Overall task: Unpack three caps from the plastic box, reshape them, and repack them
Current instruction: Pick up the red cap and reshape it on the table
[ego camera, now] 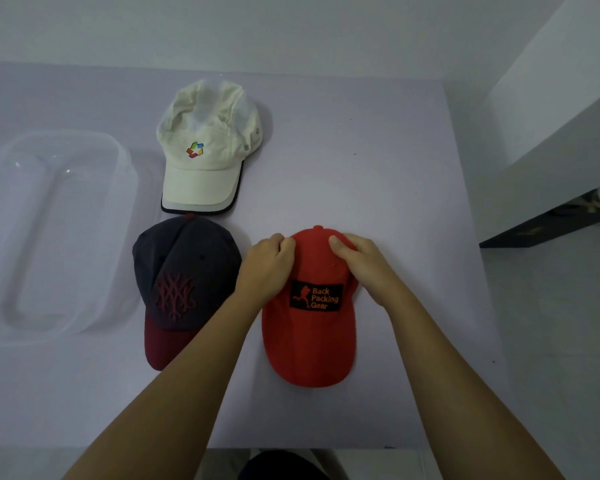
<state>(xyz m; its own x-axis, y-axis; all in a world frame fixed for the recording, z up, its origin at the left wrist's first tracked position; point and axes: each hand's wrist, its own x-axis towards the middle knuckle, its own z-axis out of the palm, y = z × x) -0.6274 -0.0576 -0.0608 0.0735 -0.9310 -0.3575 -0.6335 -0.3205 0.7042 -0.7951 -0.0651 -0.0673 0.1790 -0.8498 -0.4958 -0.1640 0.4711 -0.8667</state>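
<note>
Both forearms reach forward over the near edge of the table [378,188], and between them lies the red cap [309,334], brim toward the camera, its black patch reading "Back Packing Gear". On the left side of this cap's crown the left hand [267,268] has its fingers [284,242] curled and pinched on the fabric; on the right side the right hand [364,261] presses down on the crown with fingers bent, gripping the cloth. Just left of the red cap, beside the left wrist, sits the navy cap [184,282] with a maroon brim and red embroidery. Beyond the navy cap, nearly touching its top, rests the cream cap [208,147] with a multicoloured logo. Far left of the red cap stands the clear plastic box [56,233], with nothing visible inside.
</note>
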